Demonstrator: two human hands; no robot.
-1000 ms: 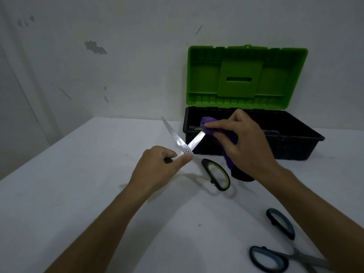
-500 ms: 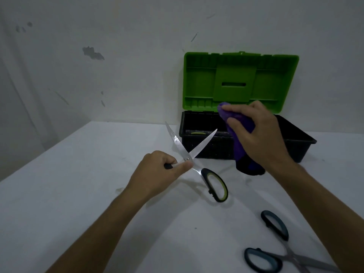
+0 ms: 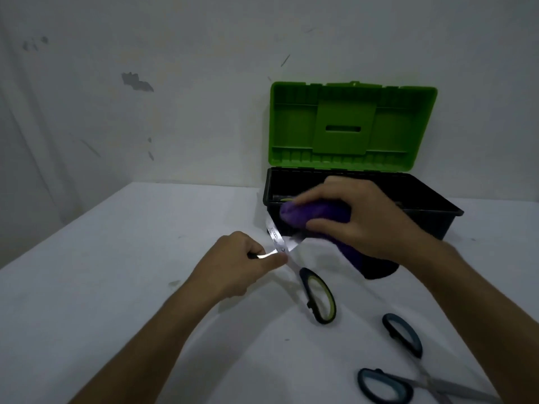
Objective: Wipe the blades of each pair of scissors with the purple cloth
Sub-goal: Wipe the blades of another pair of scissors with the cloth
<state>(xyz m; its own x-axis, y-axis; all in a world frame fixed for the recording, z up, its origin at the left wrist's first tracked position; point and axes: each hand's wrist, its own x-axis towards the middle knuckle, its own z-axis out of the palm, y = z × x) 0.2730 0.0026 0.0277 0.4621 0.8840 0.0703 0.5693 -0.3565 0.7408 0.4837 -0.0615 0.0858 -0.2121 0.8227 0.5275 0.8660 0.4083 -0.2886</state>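
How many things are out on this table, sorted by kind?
Scissors: 2, the green-handled scissors held by the left hand and the blue-handled scissors lying on the table.
Purple cloth: 1, gripped by the right hand.
Toolbox: 1, lid open.
Total: 4.

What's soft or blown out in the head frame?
Head view: dim overall; motion blur smears the right hand and purple cloth; glare whitens the blades of the green-handled scissors held in the left hand; the blue-handled scissors and toolbox read sharper; the table edge bows from the wide angle.
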